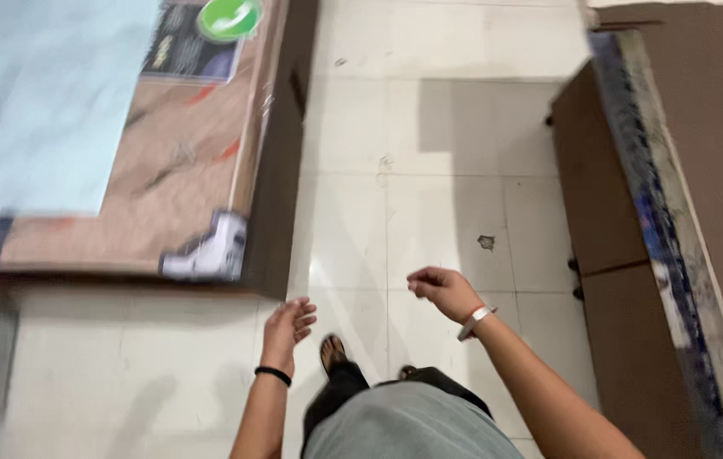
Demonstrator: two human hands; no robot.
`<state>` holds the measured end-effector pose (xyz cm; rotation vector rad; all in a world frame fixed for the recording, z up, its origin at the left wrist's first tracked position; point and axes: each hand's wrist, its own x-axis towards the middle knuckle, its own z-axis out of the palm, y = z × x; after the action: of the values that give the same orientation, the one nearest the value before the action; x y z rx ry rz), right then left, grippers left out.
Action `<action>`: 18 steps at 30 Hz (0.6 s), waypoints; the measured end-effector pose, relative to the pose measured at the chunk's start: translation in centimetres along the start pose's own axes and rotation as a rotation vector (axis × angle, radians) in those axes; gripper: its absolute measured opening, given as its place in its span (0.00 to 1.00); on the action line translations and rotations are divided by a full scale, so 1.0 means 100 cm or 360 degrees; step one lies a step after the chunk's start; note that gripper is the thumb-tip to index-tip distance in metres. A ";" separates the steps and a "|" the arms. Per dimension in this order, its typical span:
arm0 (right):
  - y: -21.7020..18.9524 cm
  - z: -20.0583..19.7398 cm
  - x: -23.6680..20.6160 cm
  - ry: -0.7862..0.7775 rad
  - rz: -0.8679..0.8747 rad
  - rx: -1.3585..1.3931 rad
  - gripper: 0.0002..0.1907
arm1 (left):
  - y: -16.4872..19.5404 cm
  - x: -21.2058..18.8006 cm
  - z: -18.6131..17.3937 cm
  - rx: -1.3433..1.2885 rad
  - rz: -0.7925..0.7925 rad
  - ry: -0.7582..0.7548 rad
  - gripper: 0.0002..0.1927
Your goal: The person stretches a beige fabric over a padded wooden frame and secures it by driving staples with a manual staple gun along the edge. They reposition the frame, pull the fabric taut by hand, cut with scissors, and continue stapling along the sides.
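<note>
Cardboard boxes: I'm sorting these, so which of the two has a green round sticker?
The large flat box at the left, nearest the left hand. The plain brown box at the right shows no sticker.

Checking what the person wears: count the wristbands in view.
2. A black band sits on the left wrist, below the left hand; a pale band sits on the right wrist, beside the right hand. Neither hand holds anything.

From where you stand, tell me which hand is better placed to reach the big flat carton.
Left, probably. The left hand hangs open just below the flat cardboard carton's near corner. The right hand is loosely curled over bare floor tiles, farther from it.
</note>
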<state>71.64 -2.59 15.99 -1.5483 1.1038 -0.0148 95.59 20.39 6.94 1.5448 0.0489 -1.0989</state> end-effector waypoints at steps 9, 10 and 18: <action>0.048 -0.091 -0.002 0.0916 0.0140 0.0542 0.16 | 0.085 0.120 0.119 0.0650 -0.0056 -0.0488 0.19; 0.062 -0.100 0.003 0.1003 0.0100 0.0697 0.16 | 0.088 0.133 0.133 0.0647 -0.0048 -0.0542 0.19; 0.168 -0.215 0.022 0.1292 0.0380 0.1029 0.13 | 0.050 0.211 0.312 0.1088 -0.0256 -0.0802 0.20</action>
<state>50.49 -18.37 8.78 -0.8035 1.6891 -0.8175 91.56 -16.88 0.88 1.8177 -0.6110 -1.7212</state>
